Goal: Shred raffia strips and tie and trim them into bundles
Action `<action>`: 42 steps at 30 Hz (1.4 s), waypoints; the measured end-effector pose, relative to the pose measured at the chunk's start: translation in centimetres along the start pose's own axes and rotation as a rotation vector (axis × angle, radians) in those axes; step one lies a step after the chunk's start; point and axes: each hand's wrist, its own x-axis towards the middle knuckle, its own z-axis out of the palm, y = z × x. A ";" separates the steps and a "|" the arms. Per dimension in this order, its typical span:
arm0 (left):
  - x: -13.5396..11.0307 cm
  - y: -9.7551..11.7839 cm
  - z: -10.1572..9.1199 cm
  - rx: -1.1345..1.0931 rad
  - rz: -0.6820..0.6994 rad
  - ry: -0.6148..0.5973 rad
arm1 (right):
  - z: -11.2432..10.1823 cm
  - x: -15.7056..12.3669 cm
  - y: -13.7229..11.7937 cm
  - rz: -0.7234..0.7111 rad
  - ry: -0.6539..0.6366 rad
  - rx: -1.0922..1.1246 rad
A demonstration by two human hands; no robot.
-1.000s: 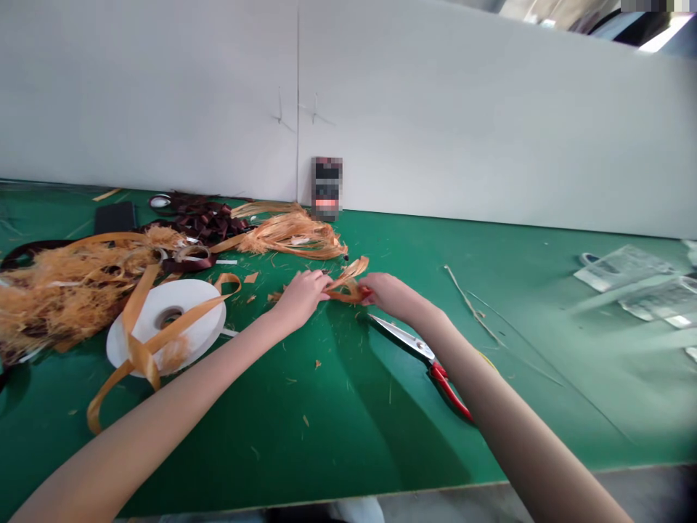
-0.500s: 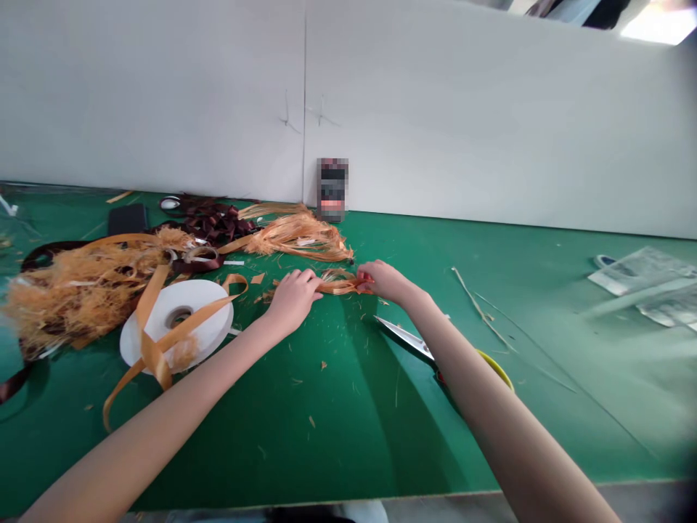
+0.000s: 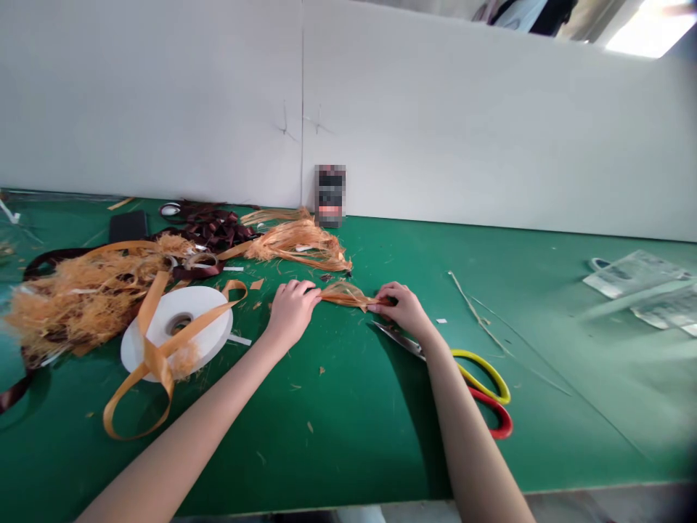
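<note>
A short orange raffia bundle [image 3: 347, 293] lies stretched between my two hands, low over the green table. My left hand [image 3: 294, 311] pinches its left end, fingers closed. At the other end, the fingertips of my right hand [image 3: 401, 308] are pressed together on the strands. Scissors [image 3: 482, 378] with one yellow and one red handle lie beneath my right forearm, which covers part of them; their blades point toward the bundle. Behind my hands is a larger heap of orange raffia strands [image 3: 305, 243].
At left, a white spool [image 3: 210, 327] with orange ribbon stands beside a frayed orange fibre pile [image 3: 81, 301]. Dark brown ribbon [image 3: 215, 229] lies behind it. A pixelated upright object [image 3: 330, 196] leans on the white partition [image 3: 462, 116]. Clear plastic bags [image 3: 634, 274] lie at right.
My right hand has moved right and slightly nearer, and the raffia between my hands now looks drawn out and flatter. More of the scissor handles shows. My left hand keeps its hold.
</note>
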 end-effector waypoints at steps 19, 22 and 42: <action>0.3 0.0 0.0 -0.041 0.074 0.029 | 2.3 0.1 -3.0 -0.014 0.206 -0.027; 0.4 -0.1 0.2 -0.041 0.108 0.016 | 2.8 1.1 -3.8 0.022 0.150 -0.073; -0.1 0.7 -1.0 -0.038 0.102 0.078 | 2.8 5.0 -6.2 0.140 -0.192 -0.272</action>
